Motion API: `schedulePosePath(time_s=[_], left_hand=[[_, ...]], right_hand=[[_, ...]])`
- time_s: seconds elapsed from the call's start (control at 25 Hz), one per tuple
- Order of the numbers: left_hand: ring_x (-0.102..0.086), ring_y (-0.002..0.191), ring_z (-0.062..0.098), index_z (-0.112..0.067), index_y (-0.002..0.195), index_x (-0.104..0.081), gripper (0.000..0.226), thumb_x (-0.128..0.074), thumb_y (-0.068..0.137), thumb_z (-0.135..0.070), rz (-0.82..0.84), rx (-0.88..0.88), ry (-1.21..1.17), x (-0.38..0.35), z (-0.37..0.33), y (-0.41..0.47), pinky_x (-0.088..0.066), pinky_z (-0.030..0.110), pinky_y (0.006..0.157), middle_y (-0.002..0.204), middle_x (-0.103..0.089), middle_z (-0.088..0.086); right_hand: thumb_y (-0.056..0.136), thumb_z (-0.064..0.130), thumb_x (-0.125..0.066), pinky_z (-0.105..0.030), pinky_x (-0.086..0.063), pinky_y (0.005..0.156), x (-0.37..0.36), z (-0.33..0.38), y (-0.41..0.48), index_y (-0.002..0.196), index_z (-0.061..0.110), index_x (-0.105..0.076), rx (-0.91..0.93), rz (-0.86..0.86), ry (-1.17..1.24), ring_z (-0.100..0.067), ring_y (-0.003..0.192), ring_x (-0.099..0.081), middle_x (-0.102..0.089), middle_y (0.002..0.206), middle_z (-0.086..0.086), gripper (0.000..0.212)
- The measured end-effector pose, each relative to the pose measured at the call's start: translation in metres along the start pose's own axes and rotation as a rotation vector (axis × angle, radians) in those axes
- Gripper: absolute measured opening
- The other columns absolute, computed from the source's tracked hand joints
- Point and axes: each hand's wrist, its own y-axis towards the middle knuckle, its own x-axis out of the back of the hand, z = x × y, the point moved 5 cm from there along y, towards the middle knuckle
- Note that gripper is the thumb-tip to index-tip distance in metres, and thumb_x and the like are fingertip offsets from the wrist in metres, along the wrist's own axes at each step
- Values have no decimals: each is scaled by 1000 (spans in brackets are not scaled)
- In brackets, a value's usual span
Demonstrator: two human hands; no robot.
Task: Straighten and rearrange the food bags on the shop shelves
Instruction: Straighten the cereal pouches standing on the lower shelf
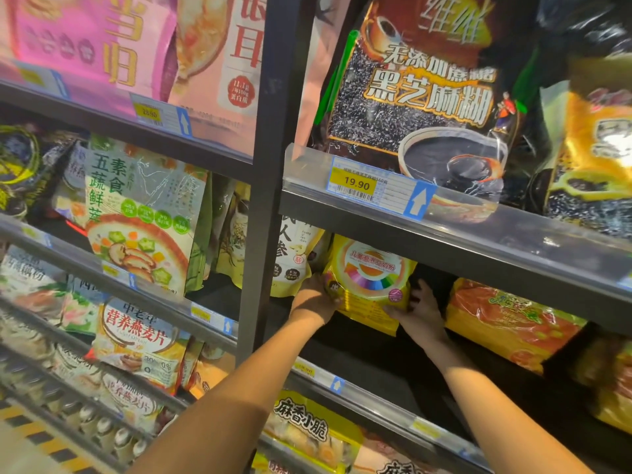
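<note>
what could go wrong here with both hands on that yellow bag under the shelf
1. The yellow bag sits tilted between the left hand and right hand; it may slump forward once released.
2. The white bag leans right beside it, so shifting the yellow one could tip it.
3. The upper shelf edge hangs close above, so lifting may snag.

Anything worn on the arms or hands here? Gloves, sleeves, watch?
Nothing visible. The left hand and right hand are bare, no gloves. Both forearms are uncovered up to the frame edge: no sleeve, watch or band shows. Whether any ring is worn is too small to tell.
</note>
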Motion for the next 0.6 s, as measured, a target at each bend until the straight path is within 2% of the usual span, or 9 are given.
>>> schedulePosePath(time_s=[0.12, 0.24, 0.4, 0.52, 0.6], left_hand=[[-55, 132, 34, -20, 147, -46, 68, -71, 90, -45, 11, -30, 99, 5, -7, -15, -49, 43, 104, 146, -54, 12], [-53, 134, 34, -27, 149, -44, 69, -70, 89, -51, 17, -78, 228, 13, -12, -41, -52, 49, 105, 147, -52, 8], [-53, 131, 33, -21, 143, -51, 59, -65, 94, -50, -25, -286, 476, 17, -22, -88, -51, 46, 103, 142, -57, 9], [-48, 137, 32, -21, 141, -50, 54, -61, 97, -51, -74, -414, 626, 20, -25, -116, -43, 45, 110, 141, -57, 8], [-40, 145, 31, -24, 146, -44, 58, -62, 97, -49, -111, -495, 637, 23, -21, -137, -39, 44, 116, 150, -49, 5]], right_hand=[[81, 35, -86, -53, -42, 116, 4, -5, -18, 162, 23, -23, 21, 5, -73, -29, 144, -43, -37, 161, -9, 103], [85, 39, -81, -49, -40, 117, 6, -1, -38, 157, 22, -35, 28, 0, -205, -31, 144, -43, -38, 159, -10, 87], [88, 40, -77, -42, -37, 118, 9, 10, -76, 150, 20, -45, 93, -26, -395, -32, 145, -39, -42, 156, -12, 73], [91, 53, -67, -41, -48, 107, 12, 18, -116, 153, 23, -40, 151, -21, -526, -30, 135, -52, -52, 150, -10, 73], [92, 56, -64, -42, -50, 102, 12, 25, -143, 154, 22, -41, 184, -53, -636, -31, 129, -56, -56, 146, -10, 75]])
